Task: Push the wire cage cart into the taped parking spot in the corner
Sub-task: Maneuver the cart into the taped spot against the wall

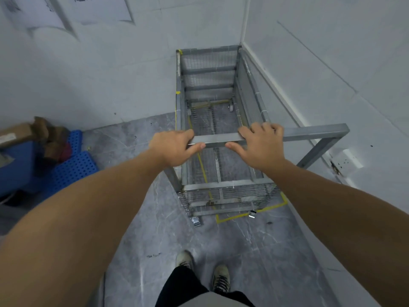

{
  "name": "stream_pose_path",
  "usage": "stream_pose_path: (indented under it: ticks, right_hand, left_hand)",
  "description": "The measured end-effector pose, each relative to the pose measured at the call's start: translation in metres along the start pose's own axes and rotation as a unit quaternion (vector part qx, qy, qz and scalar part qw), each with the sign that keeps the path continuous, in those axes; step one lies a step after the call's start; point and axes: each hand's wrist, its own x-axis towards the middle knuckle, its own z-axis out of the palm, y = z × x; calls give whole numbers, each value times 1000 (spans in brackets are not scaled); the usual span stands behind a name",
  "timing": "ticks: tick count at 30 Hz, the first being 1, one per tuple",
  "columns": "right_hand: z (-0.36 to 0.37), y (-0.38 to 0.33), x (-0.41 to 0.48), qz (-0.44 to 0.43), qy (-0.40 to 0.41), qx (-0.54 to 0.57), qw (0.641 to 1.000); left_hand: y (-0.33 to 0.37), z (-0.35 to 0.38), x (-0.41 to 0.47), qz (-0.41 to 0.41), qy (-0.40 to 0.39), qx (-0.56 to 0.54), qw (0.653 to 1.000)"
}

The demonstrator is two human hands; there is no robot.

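Wire cage cart [221,120] stands in the corner where two pale walls meet, long axis running away from the camera, far end close against the back wall [88,74] and right side close along the right wall [321,63]. Grey metal frame, mesh sides and floor, empty inside. Handle bar [217,138] runs across the near top edge and juts out past the cart body to the right, bending back down as a loop.

Left hand [171,149] closed around the left part of the bar, fingers over the top, thumb tucked under. Right hand [257,146] closed around the bar just beside it, fingers curled over, thumb below. A short bare stretch of bar shows between the two hands.

Yellow tape [241,214] marks a box on the grey marbled floor [155,240]. Its near line lies just in front of the cart's base; the near-right caster [252,214] sits on or touching that line, the near-left caster [195,221] outside the tape's left corner. More tape shows through the mesh floor, running lengthwise.

Blue perforated crates [73,165] and a cardboard box [15,134] sit well apart at left. Person's shoes [220,278] below, standing back from the cart
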Motion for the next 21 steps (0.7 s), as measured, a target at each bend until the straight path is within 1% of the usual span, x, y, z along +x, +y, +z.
stream_pose_path:
  ticks: [2, 5, 10, 13, 21]
  right_hand:
    - [0, 2, 1, -4, 7, 1, 1000]
    - [0, 1, 0, -4, 15, 1, 1000]
    - [-2, 2, 2, 3, -3, -4, 1000]
    - [0, 2, 2, -1, 4, -8, 1000]
    - [-1, 3, 1, -8, 15, -1, 1000]
  left_hand:
    - [2, -3, 4, -12, -21, 6, 1000]
    - [3, -4, 5, -18, -21, 7, 1000]
    - [9, -2, 2, -24, 17, 28, 999]
    - [8, 1, -1, -31, 40, 27, 998]
    - [9, 1, -2, -38, 56, 7, 998]
